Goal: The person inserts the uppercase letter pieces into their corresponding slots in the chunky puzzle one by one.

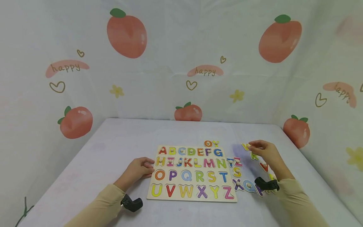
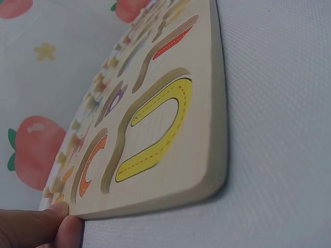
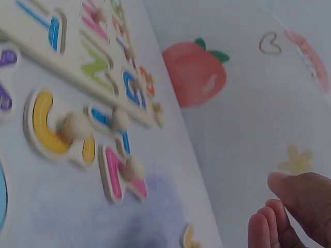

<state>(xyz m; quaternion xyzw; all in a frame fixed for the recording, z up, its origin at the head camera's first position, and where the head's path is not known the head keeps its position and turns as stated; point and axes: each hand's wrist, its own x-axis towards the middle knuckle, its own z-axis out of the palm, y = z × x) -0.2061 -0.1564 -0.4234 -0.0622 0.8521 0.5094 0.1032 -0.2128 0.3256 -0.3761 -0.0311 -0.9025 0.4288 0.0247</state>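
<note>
A wooden alphabet board (image 1: 177, 172) lies in front of me, with knobbed letters in its upper two rows and bare painted recesses in the lower two. My left hand (image 1: 138, 169) rests its fingertips against the board's left edge; in the left wrist view a fingertip (image 2: 60, 207) touches the rim. On the right, my right hand (image 1: 262, 149) hovers by a yellow letter piece (image 1: 245, 147) and a green letter piece (image 1: 253, 156). In the right wrist view its thumb (image 3: 305, 199) and fingers are bent loosely, with nothing visible between them.
Loose knobbed letters lie right of the board: T (image 1: 230, 162), Z (image 1: 238, 161), S (image 1: 236, 171), X (image 1: 238, 184), Q (image 1: 249, 186) and a red V (image 1: 264, 166). Behind it lie O (image 1: 208, 143) and Y (image 1: 216, 143). The right wrist camera (image 1: 266, 183) partly hides several letters.
</note>
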